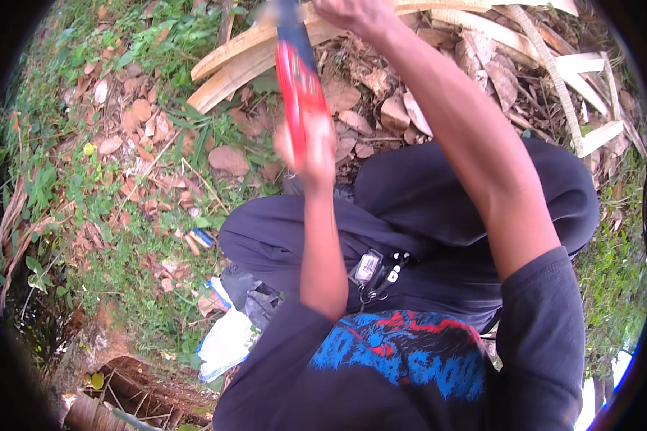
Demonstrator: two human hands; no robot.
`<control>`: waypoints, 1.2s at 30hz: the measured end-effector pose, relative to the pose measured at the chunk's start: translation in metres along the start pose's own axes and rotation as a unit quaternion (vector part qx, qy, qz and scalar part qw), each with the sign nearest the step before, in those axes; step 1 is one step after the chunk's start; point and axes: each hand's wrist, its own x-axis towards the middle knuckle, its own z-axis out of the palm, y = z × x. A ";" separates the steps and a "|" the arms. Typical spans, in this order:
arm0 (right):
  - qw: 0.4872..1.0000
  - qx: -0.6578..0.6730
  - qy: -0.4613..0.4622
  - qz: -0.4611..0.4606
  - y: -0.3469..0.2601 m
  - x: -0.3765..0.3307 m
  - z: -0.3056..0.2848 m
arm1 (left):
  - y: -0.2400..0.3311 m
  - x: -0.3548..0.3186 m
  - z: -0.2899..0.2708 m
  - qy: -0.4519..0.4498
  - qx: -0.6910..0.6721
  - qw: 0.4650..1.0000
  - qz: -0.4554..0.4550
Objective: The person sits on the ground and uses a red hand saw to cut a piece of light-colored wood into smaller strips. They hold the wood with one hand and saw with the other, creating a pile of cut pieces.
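My left hand (pixel 309 147) is closed around the red body of a red-and-dark power tool (pixel 298 86), slim like an angle grinder. Motion blurs the tool, and its dark front end reaches the top edge, beside a curved pale wooden strip (pixel 230 61). At the top edge, my right hand (pixel 356 13) is partly cut off, with its fingers curled in close to the wood. Whatever it grips is hidden. Under and beside that strip lies a second pale wooden strip (pixel 226 90).
Pale split strips (pixel 593 140) and a thin stick (pixel 550 61) lie at the upper right. Dry leaves (pixel 230 159) and grass cover the ground. A white plastic bag (pixel 226 345) rests beside my crossed legs (pixel 295 233). A brown hollow log (pixel 133 388) is at lower left.
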 end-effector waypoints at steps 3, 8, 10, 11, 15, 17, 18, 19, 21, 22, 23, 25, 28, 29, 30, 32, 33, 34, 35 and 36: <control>0.998 0.026 0.005 0.062 -0.001 -0.003 0.002 | 0.023 -0.069 -0.055 -0.219 -0.062 0.972 0.061; 0.988 -0.054 0.129 -0.062 0.004 -0.003 0.015 | 0.024 -0.084 -0.048 0.046 0.116 0.992 0.036; 1.000 -0.019 -0.017 0.017 0.006 0.002 0.008 | 0.017 -0.065 -0.044 -0.085 -0.002 0.996 0.036; 1.000 -0.025 0.004 0.019 0.011 0.000 0.009 | 0.019 -0.058 -0.051 -0.197 -0.094 0.975 0.028; 0.997 -0.061 0.022 -0.051 0.002 0.004 0.007 | 0.001 0.007 -0.006 -0.014 0.035 0.999 0.006; 0.996 -0.041 0.056 -0.052 0.002 -0.002 0.000 | 0.004 -0.009 -0.010 -0.080 0.014 0.997 0.011; 0.999 -0.006 0.001 0.031 0.010 -0.001 0.002 | 0.010 -0.037 -0.025 -0.098 -0.017 0.995 0.000; 0.992 0.034 -0.045 0.111 0.018 0.007 0.005 | 0.021 -0.061 -0.029 -0.093 0.016 0.996 -0.005; 0.990 0.018 -0.088 0.111 0.004 0.007 -0.006 | 0.006 -0.052 -0.026 -0.091 0.002 0.995 0.030; 0.995 -0.009 -0.044 0.085 0.007 0.006 -0.002 | 0.001 -0.045 -0.020 -0.100 -0.004 0.994 0.044; 0.995 -0.001 -0.058 0.087 0.003 0.004 0.002 | -0.009 -0.014 -0.001 -0.054 0.002 0.997 0.052; 0.992 0.011 -0.085 0.088 0.001 0.007 0.008 | -0.001 0.058 0.030 -0.114 0.020 0.991 0.073; 0.989 -0.100 0.101 -0.029 0.006 0.001 0.020 | 0.034 0.128 0.064 -0.150 -0.022 0.988 -0.021; 0.994 -0.071 0.080 -0.012 0.006 -0.001 0.021 | 0.042 0.130 0.064 -0.157 -0.056 0.986 0.018; 0.997 -0.052 0.064 0.010 0.016 0.000 0.021 | 0.064 0.122 0.068 -0.125 -0.102 0.987 -0.003; 0.994 0.004 -0.078 0.073 -0.001 -0.002 0.002 | 0.098 0.092 0.011 -0.137 -0.141 0.980 0.021; 0.996 0.003 -0.073 0.052 -0.004 -0.005 -0.008 | 0.108 0.081 -0.021 -0.199 -0.136 0.968 0.072; 0.997 0.003 -0.069 0.029 -0.004 -0.007 -0.017 | 0.123 0.062 -0.043 -0.214 -0.131 0.963 0.101; 0.998 -0.001 -0.068 0.009 -0.002 -0.013 -0.026 | 0.133 0.043 -0.063 -0.230 -0.128 0.957 0.125; 0.990 -0.004 -0.138 0.009 -0.006 -0.017 -0.040 | 0.134 0.032 -0.087 -0.229 -0.143 0.954 0.133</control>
